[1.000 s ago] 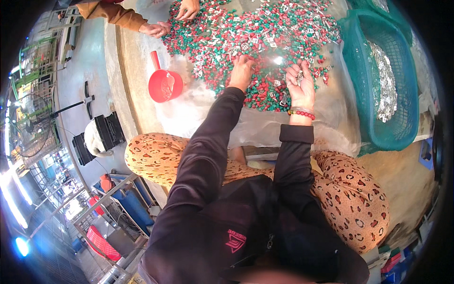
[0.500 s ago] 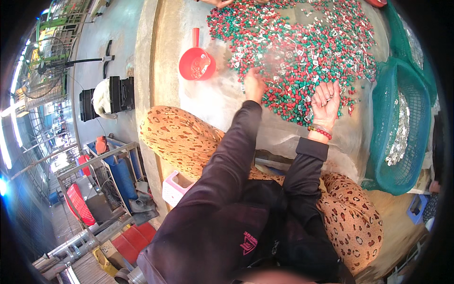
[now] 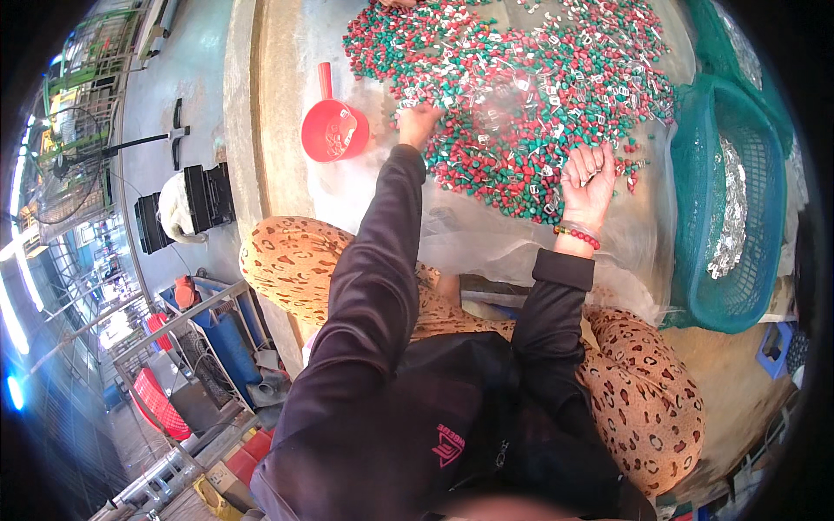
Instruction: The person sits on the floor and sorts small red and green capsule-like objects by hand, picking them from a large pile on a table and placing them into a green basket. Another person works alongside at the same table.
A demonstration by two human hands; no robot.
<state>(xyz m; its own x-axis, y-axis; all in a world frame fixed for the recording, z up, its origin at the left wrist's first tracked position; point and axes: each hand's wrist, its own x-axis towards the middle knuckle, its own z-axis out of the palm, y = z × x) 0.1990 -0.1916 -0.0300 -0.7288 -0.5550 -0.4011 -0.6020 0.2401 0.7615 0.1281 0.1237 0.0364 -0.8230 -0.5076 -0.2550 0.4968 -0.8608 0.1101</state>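
Note:
A wide pile of small red, green and white plastic pieces (image 3: 521,78) lies on a clear plastic sheet (image 3: 486,234) over the table. My left hand (image 3: 419,122) reaches far forward, its fingers pressed down into the pile's left edge, close to a red scoop (image 3: 334,130). The fingertips are hidden, so its grip is unclear. My right hand (image 3: 591,178) rests palm up at the pile's near edge, fingers curled around a few small pale pieces. A red bead bracelet (image 3: 578,234) circles that wrist.
A green mesh basket (image 3: 695,286) with shiny silvery pieces stands to the right of the pile. The red scoop holds a few white pieces. Left of the table there are a black-and-white device (image 3: 182,208), metal racks and red and blue containers on the floor.
The view has swung, so the table now sits higher and further right. My left hand has stretched out to the pile's left edge by the scoop. My right hand stays palm up, fingers more curled.

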